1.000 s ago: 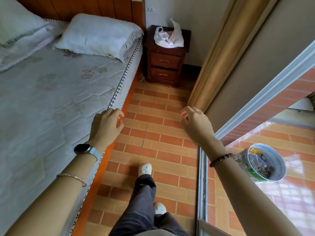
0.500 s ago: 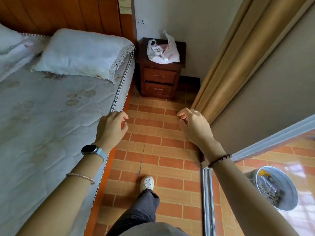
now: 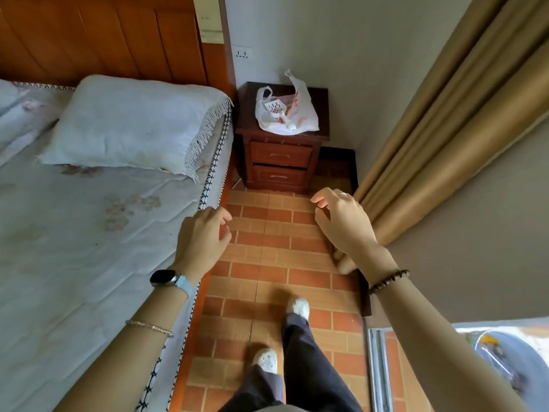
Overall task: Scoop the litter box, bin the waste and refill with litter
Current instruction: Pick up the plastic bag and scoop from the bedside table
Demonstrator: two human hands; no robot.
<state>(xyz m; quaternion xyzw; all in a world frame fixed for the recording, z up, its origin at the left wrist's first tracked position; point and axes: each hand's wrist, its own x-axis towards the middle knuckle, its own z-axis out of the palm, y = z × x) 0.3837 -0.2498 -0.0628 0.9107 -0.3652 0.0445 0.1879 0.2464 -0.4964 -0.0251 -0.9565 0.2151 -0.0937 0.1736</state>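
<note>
Two empty hands, left hand [image 3: 202, 234] and right hand [image 3: 346, 226], loosely curled, well apart

Person wears smartwatch [image 3: 165, 278], bead bracelet [image 3: 389, 281], dark trousers [image 3: 306, 367].

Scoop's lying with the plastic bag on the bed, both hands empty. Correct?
One thing is off. The head view shows the scoop with the plastic bag on top of the nightstand, not on the bed. The rest holds: the left hand and right hand hold nothing, fingers loosely curled.
</note>
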